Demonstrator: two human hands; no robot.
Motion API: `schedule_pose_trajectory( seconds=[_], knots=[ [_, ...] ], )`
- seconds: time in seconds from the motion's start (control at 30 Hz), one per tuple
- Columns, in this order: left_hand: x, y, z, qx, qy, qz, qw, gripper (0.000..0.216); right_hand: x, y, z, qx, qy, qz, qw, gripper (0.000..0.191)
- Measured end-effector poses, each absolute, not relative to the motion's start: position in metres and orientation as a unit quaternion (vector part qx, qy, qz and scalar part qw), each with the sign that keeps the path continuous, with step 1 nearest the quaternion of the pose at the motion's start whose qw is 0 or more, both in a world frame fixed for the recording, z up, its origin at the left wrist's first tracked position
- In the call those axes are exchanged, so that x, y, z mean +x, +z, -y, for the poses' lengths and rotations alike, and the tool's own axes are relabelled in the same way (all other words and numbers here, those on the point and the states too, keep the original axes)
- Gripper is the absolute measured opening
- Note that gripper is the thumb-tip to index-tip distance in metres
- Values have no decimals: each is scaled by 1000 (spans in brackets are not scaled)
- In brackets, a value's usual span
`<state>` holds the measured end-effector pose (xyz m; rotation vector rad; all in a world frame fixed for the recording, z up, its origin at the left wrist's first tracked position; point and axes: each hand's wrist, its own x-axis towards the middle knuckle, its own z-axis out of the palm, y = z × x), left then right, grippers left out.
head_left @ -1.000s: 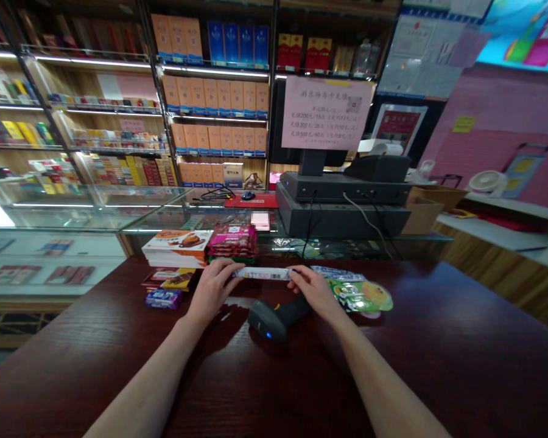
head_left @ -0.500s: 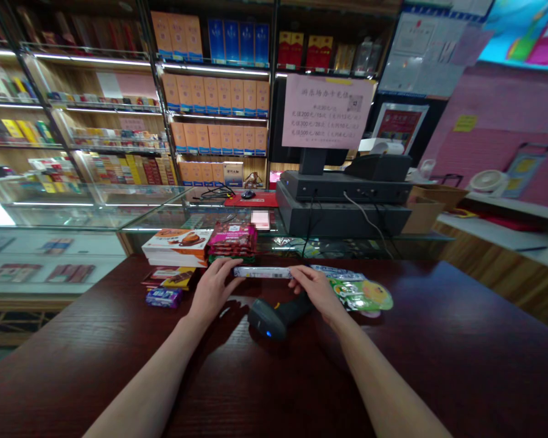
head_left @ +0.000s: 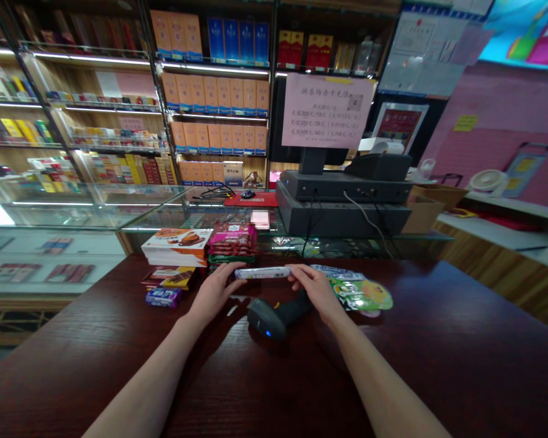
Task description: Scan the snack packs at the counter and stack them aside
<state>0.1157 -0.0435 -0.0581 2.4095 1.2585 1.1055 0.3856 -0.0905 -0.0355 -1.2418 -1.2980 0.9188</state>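
A slim, pale package with a barcode is stretched level between my two hands, its narrow side facing me. My left hand pinches its left end between thumb and fingers. At the other end, my right hand grips it with the fingertips. Below it on the dark table lies a black barcode scanner with a blue light, its handle running toward my right wrist. To the right rest shiny green and blue packets, partly behind my right hand. What the package contains cannot be told.
Left of my hands are a white-and-orange box, a stack of pink-brown packets, a yellow chocolate pack and a purple packet. Beyond the wooden table stand a glass counter and a black cash register.
The package's left end has dipped slightly, and my left hand has shifted a little lower with it. My right hand stays almost still; the scanner and the other goods have not moved.
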Motion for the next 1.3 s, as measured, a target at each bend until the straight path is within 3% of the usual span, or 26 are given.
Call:
schedule_pose_trajectory(
  seconds=[0.2, 0.67, 0.8, 0.97, 1.3],
  knots=[
    [118, -52, 45, 805, 362, -417, 214, 40, 387, -35, 91, -523, 369, 546, 540, 43],
    [106, -44, 45, 781, 344, -418, 310, 43, 385, -36, 91, -528, 315, 604, 507, 34],
    [93, -43, 40, 807, 336, -419, 247, 47, 386, -40, 91, -527, 212, 678, 467, 32],
    [80, -37, 36, 846, 285, -421, 159, 37, 384, -40, 92, -565, 132, 733, 355, 31],
    [76, -38, 38, 851, 180, -492, -18, 21, 365, -38, 69, -594, 118, 764, 224, 22]
  ],
)
